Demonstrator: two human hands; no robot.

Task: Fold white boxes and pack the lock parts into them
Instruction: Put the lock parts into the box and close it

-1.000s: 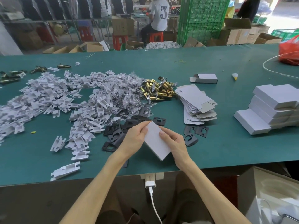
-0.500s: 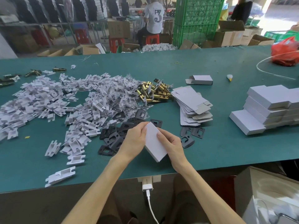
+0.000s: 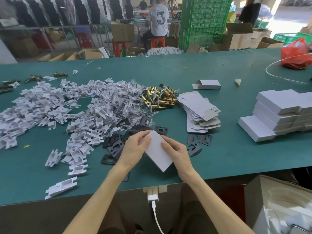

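Both hands hold one small white box just above the green table's near edge. My left hand grips its upper left end with the thumb on top. My right hand clasps its right side. Black lock plates lie under and around the hands. Brass latch bolts are heaped further back. A stack of flat unfolded boxes sits right of the brass parts. Folded white boxes are piled at the right.
A wide spread of white plastic inserts and clear small bags covers the left half. One open box lies behind the flat stack. A red bag sits far right. A charger cable hangs at the table's front edge.
The box stays in both hands in nearly the same place. My fingers have shifted slightly on its upper end, and the view has tilted a little.
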